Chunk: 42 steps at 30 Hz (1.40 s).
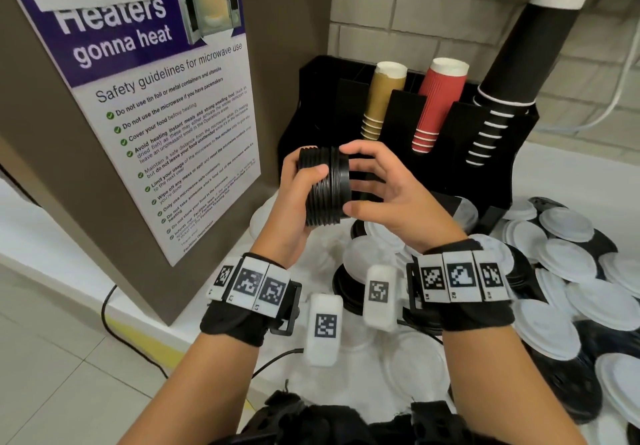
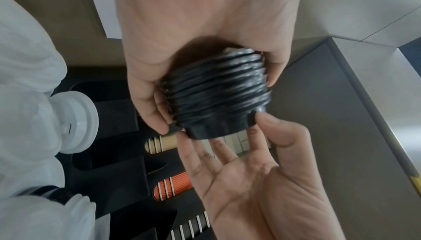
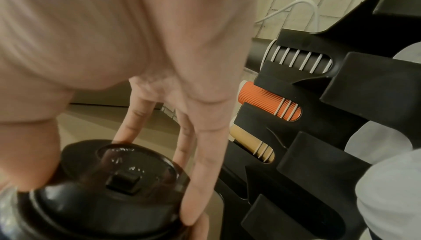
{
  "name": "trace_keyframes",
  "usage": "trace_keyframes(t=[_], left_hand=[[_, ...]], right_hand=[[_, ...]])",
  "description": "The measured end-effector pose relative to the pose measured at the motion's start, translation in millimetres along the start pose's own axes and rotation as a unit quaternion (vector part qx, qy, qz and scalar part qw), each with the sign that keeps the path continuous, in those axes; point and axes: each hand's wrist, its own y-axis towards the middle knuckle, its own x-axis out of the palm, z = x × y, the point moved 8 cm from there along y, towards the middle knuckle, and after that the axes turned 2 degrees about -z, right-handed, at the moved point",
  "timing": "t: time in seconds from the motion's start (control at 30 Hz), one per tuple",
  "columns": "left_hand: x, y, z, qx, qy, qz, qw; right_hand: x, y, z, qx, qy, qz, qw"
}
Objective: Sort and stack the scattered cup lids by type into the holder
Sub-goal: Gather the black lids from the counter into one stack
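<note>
Nearest the camera, both wrists carry black bands (image 1: 460, 309) set with white blocks printed in black-and-white square codes.

Just past them, the left hand (image 1: 294, 195) grips a stack of black lids (image 1: 323, 186) held on its side, with the lids' rims running up and down. Its thumb lies over the near side of the stack and its fingers (image 2: 148, 103) curl round the far side, clamped on the ribbed edges. In the left wrist view the stack (image 2: 218, 92) sits deep in the palm.

The right hand (image 1: 384, 192) meets the free end of the stack. Its fingers are spread and nearly straight, the tips and the thumb touching the rim of the end lid (image 3: 127, 170) without curling round it. The right wrist view shows that lid's top face, with a small raised square tab in the middle.

Below the fingers and off to their right, white lids (image 1: 564, 223) lie scattered and overlapping on the white counter (image 1: 568, 171), with some black lids (image 1: 353, 292) among them under the wrists.

Beyond the fingertips stands the black holder (image 1: 311, 98). Its back slots hold a stack of tan cups (image 1: 381, 98), a stack of red ribbed cups (image 1: 438, 102) and a tall stack of black cups (image 1: 519, 60), all leaning right.

Left of the left hand's knuckles hangs a microwave safety poster (image 1: 156, 105) on a brown panel. A pale brick wall (image 1: 433, 19) rises behind the holder.
</note>
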Motion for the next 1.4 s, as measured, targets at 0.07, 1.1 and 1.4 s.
trace_keyframes(t=[0.07, 1.1, 1.4], left_hand=[[2, 0, -2, -0.006, -0.001, -0.009, 1.000], [-40, -2, 22, 0.051, -0.047, 0.084, 0.994], [-45, -3, 31, 0.062, -0.031, 0.088, 0.994]], right_hand=[[0, 0, 0, 0.001, -0.003, 0.000, 1.000], [59, -12, 90, 0.060, -0.668, -0.432, 0.603], [50, 25, 71, 0.096, -0.488, -0.310, 0.810]])
